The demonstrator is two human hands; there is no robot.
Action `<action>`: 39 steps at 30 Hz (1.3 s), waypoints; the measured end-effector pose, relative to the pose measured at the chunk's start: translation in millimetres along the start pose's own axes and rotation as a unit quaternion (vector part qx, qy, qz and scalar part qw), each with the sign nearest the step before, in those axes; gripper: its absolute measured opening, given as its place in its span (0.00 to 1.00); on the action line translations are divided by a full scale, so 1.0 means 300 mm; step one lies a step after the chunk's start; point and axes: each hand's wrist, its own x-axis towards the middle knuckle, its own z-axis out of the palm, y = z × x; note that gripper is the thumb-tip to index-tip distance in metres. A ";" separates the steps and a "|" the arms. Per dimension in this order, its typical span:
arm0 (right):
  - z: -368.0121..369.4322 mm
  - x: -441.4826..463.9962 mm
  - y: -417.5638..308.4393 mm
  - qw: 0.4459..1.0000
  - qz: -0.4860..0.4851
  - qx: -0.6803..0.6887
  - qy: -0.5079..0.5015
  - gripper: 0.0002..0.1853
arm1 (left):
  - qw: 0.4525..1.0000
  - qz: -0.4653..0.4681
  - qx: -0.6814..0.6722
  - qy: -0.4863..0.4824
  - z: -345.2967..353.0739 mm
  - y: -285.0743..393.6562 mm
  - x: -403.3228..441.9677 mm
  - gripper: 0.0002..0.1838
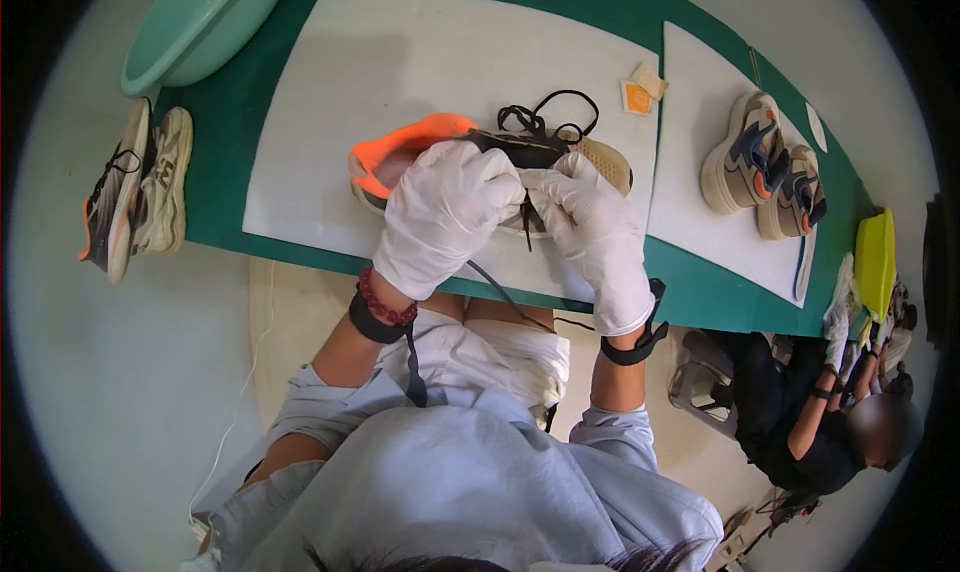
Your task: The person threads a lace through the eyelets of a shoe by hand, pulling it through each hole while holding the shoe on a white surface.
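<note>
A shoe (605, 162) with an orange lining, a dark tongue area and a tan mesh toe lies on the white mat (350, 62), its toe to the right. Black laces (575, 96) loop up over its far side. Over the shoe's middle, my left hand (455, 204) in a white glove is closed, fingertips pinched. Facing it, my right hand (590, 227), also gloved, is closed too, its thumb and fingers together on the near side of the shoe. A dark lace end hangs between the hands. What the fingertips pinch is too small to make out.
A green basin (200, 32) stands at the back left, with a pair of shoes (162, 187) below it. Another pair (765, 167) sits on the right mat (690, 122). An orange-and-white packet (637, 97) lies near the mats' border. A person (820, 412) sits at the far right.
</note>
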 end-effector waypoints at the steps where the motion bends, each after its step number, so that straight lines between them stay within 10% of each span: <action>1: -0.004 0.005 0.006 0.999 -0.007 0.031 -0.006 0.10 | 1.000 -0.001 -0.005 0.004 0.004 0.000 -0.001 0.08; 28: 0.055 0.042 0.030 0.984 -0.010 0.073 0.161 0.02 | 1.000 0.005 -0.019 0.024 -0.001 -0.004 -0.001 0.09; 39: 0.008 0.022 0.063 0.982 0.005 0.188 0.016 0.11 | 1.000 0.006 -0.007 0.022 0.003 -0.005 -0.002 0.09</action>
